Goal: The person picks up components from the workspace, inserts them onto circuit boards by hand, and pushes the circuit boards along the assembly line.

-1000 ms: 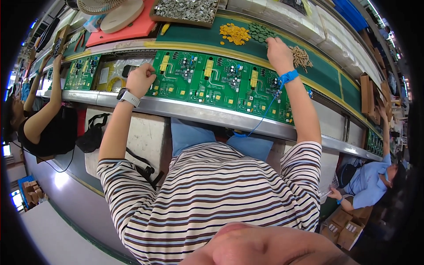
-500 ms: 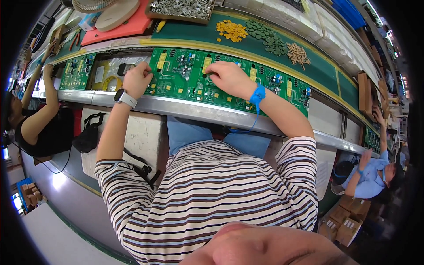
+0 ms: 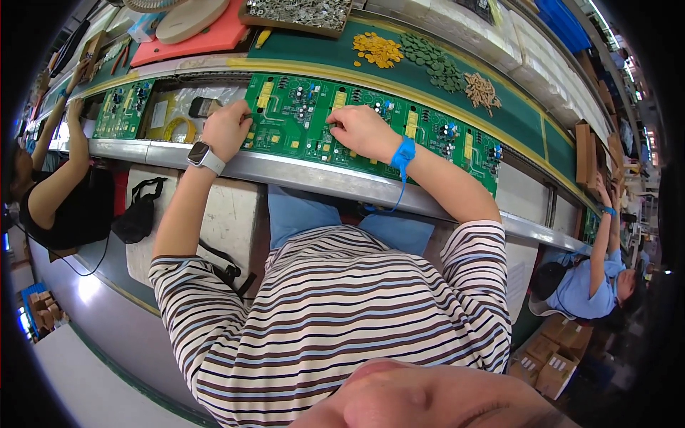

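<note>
In front of me a row of green circuit boards [image 3: 285,135] lies in a metal-railed track, fitted with yellow blocks, blue-and-white parts and small dark components. My left hand [image 3: 227,130], wearing a watch, is closed at the left edge of the nearest-left board. Its fingertips are curled in, and what they hold, if anything, cannot be seen. Over the middle of the row, my right hand [image 3: 364,132] is pinched just above the board surface. A blue strap [image 3: 404,152] with a cord circles that wrist. Anything in the pinch is hidden by the fingers.
Piles of yellow discs [image 3: 377,51], green discs [image 3: 432,62] and tan pieces [image 3: 482,93] lie on the green belt [image 3: 321,53] beyond. A box of metal parts [image 3: 296,13] and a red mat [image 3: 193,46] are at back left. Co-workers sit on both sides.
My right hand has shifted slightly left and down over the board. My left hand has moved slightly right at the board edge. The co-worker at right has raised an arm toward the cardboard boxes.
</note>
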